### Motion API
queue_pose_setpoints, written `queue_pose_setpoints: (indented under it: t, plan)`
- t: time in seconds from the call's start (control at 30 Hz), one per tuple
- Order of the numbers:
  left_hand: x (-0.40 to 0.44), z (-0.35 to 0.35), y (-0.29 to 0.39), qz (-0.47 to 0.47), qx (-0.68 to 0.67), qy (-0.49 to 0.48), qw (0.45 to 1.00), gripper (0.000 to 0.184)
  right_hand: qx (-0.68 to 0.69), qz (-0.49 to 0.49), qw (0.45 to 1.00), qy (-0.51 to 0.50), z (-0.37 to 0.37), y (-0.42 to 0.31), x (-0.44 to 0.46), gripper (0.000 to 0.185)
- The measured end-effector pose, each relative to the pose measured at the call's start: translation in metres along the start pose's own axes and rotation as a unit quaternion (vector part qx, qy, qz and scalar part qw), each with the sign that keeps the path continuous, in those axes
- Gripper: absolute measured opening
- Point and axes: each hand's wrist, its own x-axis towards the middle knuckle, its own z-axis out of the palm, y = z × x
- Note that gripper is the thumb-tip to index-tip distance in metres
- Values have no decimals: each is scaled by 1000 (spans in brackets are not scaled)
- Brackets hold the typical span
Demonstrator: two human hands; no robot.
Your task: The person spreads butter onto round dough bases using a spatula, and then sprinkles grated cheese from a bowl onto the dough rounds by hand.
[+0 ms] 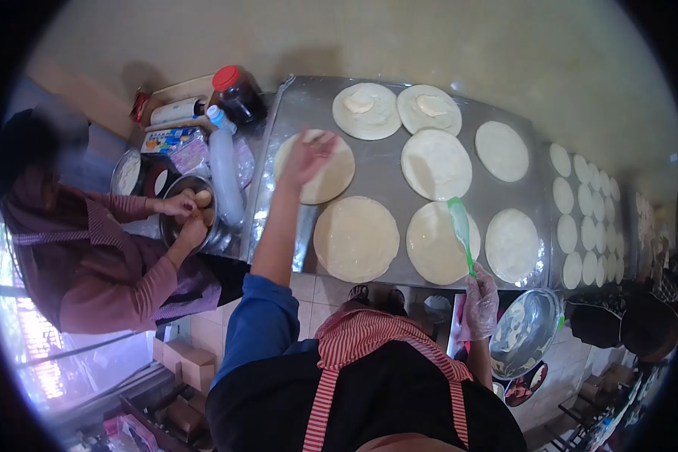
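The green spatula (462, 230) is in your right hand (479, 303), its blade reaching over the front-middle dough round (433, 252); whether it touches the dough, you cannot tell from here. That hand, in a clear glove, is closed around the handle end. Expect the spatula to be light, with some bend in the blade; hold it by the handle, and allow for a film of cream making your grip slippery. The dough rounds look thin, soft and easily torn, so a pinch at one edge would likely stretch them; flat support underneath should suit them better.

Your bare left hand (313, 157) is open over the left-hand round (331, 182), though contact is unclear.

Count one spatula and eight rounds on the nearer surface (384, 172): three along your front edge, five behind them. Two at the back each carry one dollop of pale cream (432, 105). One metal bowl (531, 339), smeared with the same pale stuff, sits just beside your right hand.

Farther right, a second surface holds many smaller rounds (567, 235), too crowded to count surely. To your left, a co-worker's two hands (179, 206) are at another bowl (196, 181) of brown, rounded items, partly hidden; near it stands one red-lidded jar (239, 102).
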Motion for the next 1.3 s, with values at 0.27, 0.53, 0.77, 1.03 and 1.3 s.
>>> queue_pose_setpoints:
  t: [0.27,0.53,0.77,1.03,1.3]
  plan:
    - [126,47,-98,13,-216,363,906,52,64,104,992,34,-23,-18,-30,29]
    - [170,29,-78,92,-245,265,928,59,55,149,983,96,-26,-3,-66,32]
    - [148,23,-52,152,-197,73,966,56,129,173,975,45,-23,-8,-60,35]
    - [113,13,-32,199,-177,102,958,46,197,128,960,-154,-7,-23,-17,33]
    - [79,31,-48,251,-160,-5,955,46,172,102,949,-244,-9,-64,20,33]
